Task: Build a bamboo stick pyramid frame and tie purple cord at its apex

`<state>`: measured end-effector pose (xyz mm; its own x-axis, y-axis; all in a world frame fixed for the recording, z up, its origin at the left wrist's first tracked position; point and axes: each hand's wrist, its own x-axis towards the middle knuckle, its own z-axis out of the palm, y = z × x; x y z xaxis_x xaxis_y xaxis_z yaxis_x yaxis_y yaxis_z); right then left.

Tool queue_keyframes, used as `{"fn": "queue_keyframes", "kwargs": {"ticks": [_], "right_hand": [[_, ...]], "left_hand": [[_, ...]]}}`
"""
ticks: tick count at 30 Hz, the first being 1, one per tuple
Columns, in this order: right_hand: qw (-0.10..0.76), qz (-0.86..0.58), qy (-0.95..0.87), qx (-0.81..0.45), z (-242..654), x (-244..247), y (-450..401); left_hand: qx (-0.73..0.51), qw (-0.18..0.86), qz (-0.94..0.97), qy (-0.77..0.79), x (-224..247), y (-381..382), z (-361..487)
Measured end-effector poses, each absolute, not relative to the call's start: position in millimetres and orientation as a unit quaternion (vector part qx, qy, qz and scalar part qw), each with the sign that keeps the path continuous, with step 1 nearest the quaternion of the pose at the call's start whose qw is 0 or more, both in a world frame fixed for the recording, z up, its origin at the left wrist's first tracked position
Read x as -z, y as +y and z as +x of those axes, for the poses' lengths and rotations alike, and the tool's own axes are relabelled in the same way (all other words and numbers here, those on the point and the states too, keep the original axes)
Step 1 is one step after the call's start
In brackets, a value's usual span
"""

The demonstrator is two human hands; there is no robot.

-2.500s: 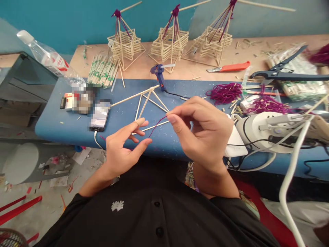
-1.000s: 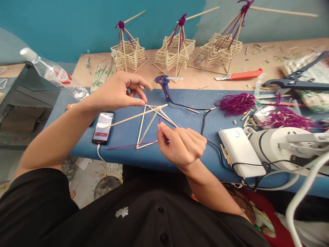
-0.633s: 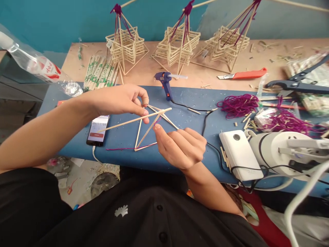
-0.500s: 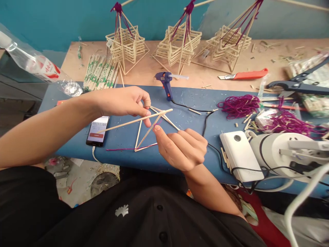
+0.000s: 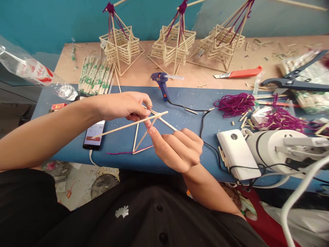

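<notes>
A frame of thin wooden sticks [image 5: 164,120] joined at angles is between my hands, just above the blue table top. One long stick [image 5: 123,126] slants left over the phone. My left hand [image 5: 128,106] is closed on the frame near its upper joint, fingertips pinching a stick. My right hand [image 5: 177,147], fingers curled, pinches a purple string [image 5: 120,152] at the slanting stick beside the left fingertips. The string's loose tail trails left past the frame's lower corner. My right fist hides part of the frame.
Behind stand a glue gun [image 5: 161,84] and stick-built hanging baskets [image 5: 120,48]. Wrapped chopsticks [image 5: 95,75], a bottle [image 5: 38,72] and a phone [image 5: 94,135] lie left. At right are a cutter knife [image 5: 239,73], purple string bundles [image 5: 235,104], a power bank [image 5: 239,154] and cutters [image 5: 295,82].
The view has shifted slightly, so the table things sit a little further left. Both hands keep their hold; my right fingertips and the string are now closer to the left fingertips.
</notes>
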<state>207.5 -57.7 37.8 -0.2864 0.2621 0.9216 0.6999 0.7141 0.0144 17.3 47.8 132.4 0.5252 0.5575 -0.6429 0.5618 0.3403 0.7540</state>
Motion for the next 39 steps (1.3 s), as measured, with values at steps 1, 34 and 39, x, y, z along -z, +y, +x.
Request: {"fn": "queue_keyframes", "kwargs": {"ticks": [1, 34, 39], "right_hand": [[0.510, -0.310, -0.773, 0.216, 207, -38, -57], [0.489, -0.308, -0.785, 0.224, 214, -29, -57], [0.506, -0.308, -0.772, 0.229, 210, -27, -54]], "left_hand": [[0.004, 0.659, 0.573, 0.487, -132, 48, 18], [-0.024, 0.684, 0.545, 0.485, -127, 46, 21], [-0.033, 0.677, 0.555, 0.482, -130, 44, 19]]}}
